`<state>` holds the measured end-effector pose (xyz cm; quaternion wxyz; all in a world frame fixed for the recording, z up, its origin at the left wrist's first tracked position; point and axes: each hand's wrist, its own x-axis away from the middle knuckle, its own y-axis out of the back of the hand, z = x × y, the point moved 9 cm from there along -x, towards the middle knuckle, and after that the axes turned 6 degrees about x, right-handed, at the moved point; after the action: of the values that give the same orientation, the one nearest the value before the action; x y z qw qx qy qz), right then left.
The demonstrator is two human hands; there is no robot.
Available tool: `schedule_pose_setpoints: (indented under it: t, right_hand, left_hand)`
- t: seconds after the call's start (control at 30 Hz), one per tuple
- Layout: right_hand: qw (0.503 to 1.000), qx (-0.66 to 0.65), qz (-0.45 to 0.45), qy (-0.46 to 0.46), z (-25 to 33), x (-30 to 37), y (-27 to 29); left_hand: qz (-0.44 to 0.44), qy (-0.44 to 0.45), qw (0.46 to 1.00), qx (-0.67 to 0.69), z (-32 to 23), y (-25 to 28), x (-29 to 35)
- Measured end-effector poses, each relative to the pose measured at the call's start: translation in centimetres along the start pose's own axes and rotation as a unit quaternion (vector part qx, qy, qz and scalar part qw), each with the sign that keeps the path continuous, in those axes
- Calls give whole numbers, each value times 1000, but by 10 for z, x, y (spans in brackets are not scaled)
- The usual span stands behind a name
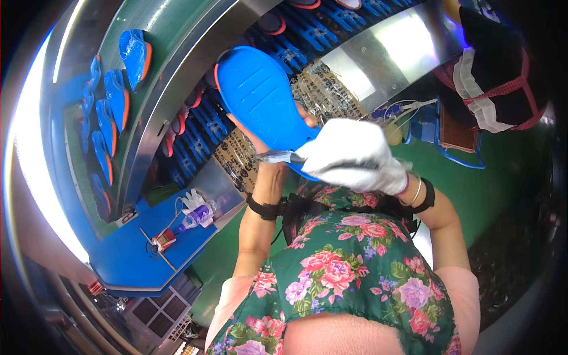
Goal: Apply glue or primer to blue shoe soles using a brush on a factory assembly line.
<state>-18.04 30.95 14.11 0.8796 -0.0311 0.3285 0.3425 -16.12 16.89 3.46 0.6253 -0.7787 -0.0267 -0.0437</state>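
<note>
A blue shoe sole (257,89), its grooved face glossy, is held tilted in front of me. My left hand (255,141) is bare and closed around the sole from beneath, with fingertips showing at its right edge. Most of that palm is hidden behind it. In a white glove, my right hand (352,154) is closed on a brush (290,157) with a dark handle. Its pale, wet-looking bristles lie over the narrow end of the sole; whether they touch it I cannot tell.
On the left, a green conveyor belt (163,35) carries several blue soles with orange edges (135,56). Blue racks (319,36) with shoe parts stand beyond a taped ledge (328,89). A blue table (139,260) holds a purple-labelled bottle (194,219). A brown-seated stool (458,137) stands right.
</note>
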Motion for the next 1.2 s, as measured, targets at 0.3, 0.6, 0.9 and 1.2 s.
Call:
schedule_pose_setpoints:
  t: [0.3,0.6,0.9,1.2]
  right_hand:
    - [1000,16,-4,-16,2,4,-1]
    - [997,69,21,3,2,17,-10]
    - [995,88,48,-4,1,22,-15]
    - [992,109,52,41,4,28,-19]
  left_hand:
    - [-42,-42,998,-19,-14,8,-5]
    - [-43,-43,998,-36,-26,9,-12]
    - [-63,-4,991,-114,-34,11,-19]
    - [-45,162,980,-105,-23,26,-28]
